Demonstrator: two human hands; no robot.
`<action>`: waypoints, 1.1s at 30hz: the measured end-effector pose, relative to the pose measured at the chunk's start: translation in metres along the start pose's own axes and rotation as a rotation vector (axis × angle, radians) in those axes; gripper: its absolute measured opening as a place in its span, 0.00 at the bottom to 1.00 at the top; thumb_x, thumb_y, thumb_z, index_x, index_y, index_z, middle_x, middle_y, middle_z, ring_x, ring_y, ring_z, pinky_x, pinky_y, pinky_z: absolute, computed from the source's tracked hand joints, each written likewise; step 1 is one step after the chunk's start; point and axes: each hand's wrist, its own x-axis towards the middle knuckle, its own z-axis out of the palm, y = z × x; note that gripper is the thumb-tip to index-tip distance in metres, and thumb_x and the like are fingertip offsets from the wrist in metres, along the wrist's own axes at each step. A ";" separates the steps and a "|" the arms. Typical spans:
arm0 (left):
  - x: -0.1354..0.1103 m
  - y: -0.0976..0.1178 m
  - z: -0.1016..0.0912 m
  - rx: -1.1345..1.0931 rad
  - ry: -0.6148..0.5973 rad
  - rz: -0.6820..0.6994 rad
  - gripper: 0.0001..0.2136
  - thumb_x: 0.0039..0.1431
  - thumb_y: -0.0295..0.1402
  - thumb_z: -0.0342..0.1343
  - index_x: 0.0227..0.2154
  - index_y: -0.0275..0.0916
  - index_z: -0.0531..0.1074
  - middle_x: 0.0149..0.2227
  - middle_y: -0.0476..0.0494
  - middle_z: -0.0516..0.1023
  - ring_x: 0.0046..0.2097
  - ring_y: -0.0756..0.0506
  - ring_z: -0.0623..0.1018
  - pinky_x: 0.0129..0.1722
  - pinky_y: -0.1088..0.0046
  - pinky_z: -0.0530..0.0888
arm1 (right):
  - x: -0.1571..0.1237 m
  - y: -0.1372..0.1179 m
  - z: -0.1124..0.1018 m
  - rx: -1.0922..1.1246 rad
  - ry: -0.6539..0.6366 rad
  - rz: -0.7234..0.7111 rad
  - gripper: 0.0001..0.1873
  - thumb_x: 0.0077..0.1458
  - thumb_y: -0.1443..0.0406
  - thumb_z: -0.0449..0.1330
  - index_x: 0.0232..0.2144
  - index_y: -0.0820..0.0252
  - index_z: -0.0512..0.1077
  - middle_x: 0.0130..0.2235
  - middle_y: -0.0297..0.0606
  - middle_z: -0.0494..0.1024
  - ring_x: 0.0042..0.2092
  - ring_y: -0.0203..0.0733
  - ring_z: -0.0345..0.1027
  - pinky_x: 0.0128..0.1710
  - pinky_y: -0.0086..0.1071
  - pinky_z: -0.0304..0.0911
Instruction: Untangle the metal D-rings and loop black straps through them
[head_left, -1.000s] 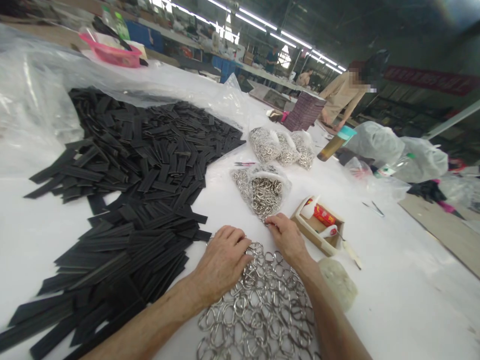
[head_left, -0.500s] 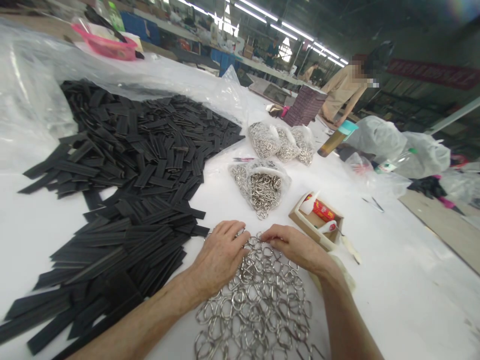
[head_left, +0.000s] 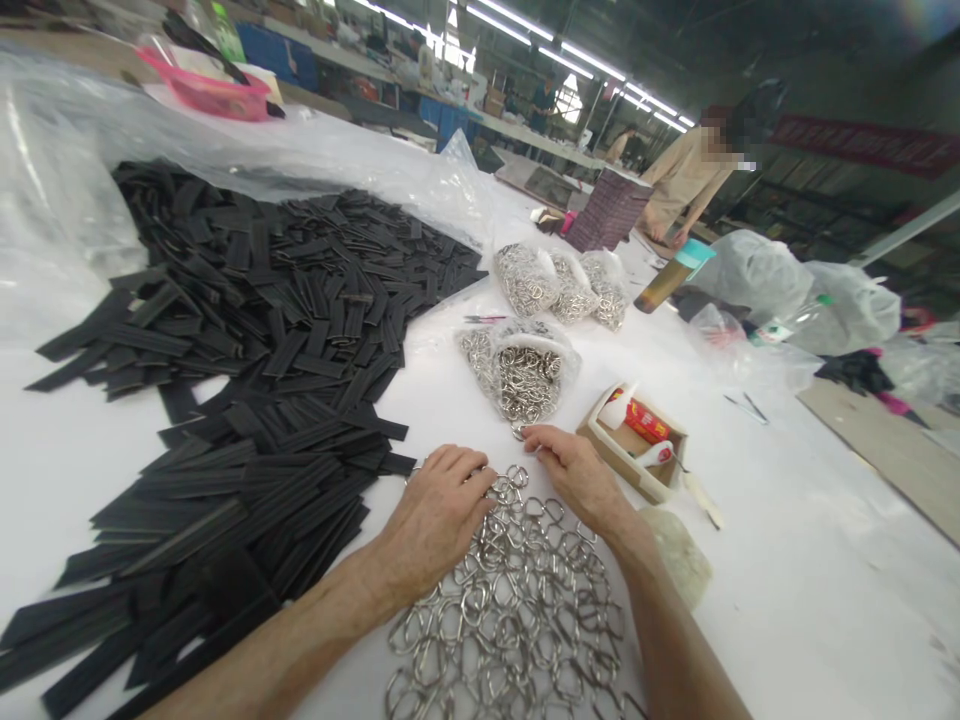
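Silver metal D-rings (head_left: 517, 610) lie spread in a loose layer in front of me. My left hand (head_left: 442, 510) rests palm down over the upper left edge of this layer, fingers stretched and slightly bent; what lies beneath them is hidden. Farther forward, my right hand (head_left: 574, 475) has its fingertips on a single D-ring (head_left: 517, 432) at the mouth of a clear plastic bag (head_left: 529, 375) full of rings. Its fingers are bent together there, and the grip is partly hidden. Left of my hands is a large heap of black strips (head_left: 247, 440).
Three filled bags (head_left: 559, 285) of rings stand behind the opened one. At right are a cardboard box (head_left: 634, 445) with a red package, a tumbler (head_left: 675, 275) and tweezers (head_left: 746, 408). A person (head_left: 686, 185) stands beyond a dark stack (head_left: 607, 210).
My right hand has moved forward from the edge of the spread rings to the ring at the bag's mouth. My left hand has stayed nearly in place.
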 end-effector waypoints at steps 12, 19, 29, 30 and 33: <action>0.000 -0.001 0.006 0.123 0.010 -0.023 0.12 0.61 0.27 0.50 0.47 0.36 0.66 0.52 0.38 0.70 0.56 0.38 0.66 0.57 0.51 0.59 | -0.014 -0.035 -0.007 0.050 -0.326 -0.069 0.14 0.53 0.76 0.50 0.35 0.56 0.70 0.40 0.34 0.74 0.44 0.38 0.65 0.47 0.34 0.59; -0.001 0.000 0.005 0.165 -0.067 -0.044 0.14 0.62 0.33 0.50 0.50 0.39 0.64 0.54 0.41 0.70 0.57 0.38 0.65 0.59 0.51 0.55 | -0.011 -0.045 -0.008 0.198 -0.356 -0.039 0.12 0.53 0.74 0.50 0.29 0.57 0.70 0.32 0.30 0.74 0.36 0.36 0.66 0.39 0.30 0.60; -0.001 0.000 0.004 0.191 -0.092 -0.039 0.11 0.63 0.33 0.49 0.47 0.41 0.68 0.54 0.43 0.70 0.58 0.38 0.64 0.58 0.51 0.56 | 0.007 -0.011 0.016 0.051 0.212 -0.066 0.14 0.50 0.73 0.46 0.30 0.58 0.70 0.51 0.41 0.72 0.52 0.43 0.64 0.53 0.40 0.57; -0.001 0.000 0.004 0.190 -0.094 -0.040 0.11 0.63 0.33 0.49 0.47 0.41 0.68 0.54 0.43 0.70 0.58 0.38 0.64 0.58 0.51 0.56 | 0.008 -0.010 0.018 0.016 0.210 -0.092 0.14 0.50 0.74 0.46 0.29 0.58 0.70 0.51 0.41 0.71 0.52 0.44 0.63 0.53 0.40 0.57; -0.001 0.000 0.004 0.183 -0.085 -0.039 0.11 0.63 0.33 0.49 0.47 0.41 0.68 0.54 0.43 0.69 0.58 0.38 0.64 0.58 0.51 0.56 | 0.007 -0.010 0.019 -0.030 0.183 -0.131 0.13 0.48 0.74 0.47 0.26 0.57 0.69 0.46 0.40 0.75 0.49 0.44 0.65 0.50 0.39 0.59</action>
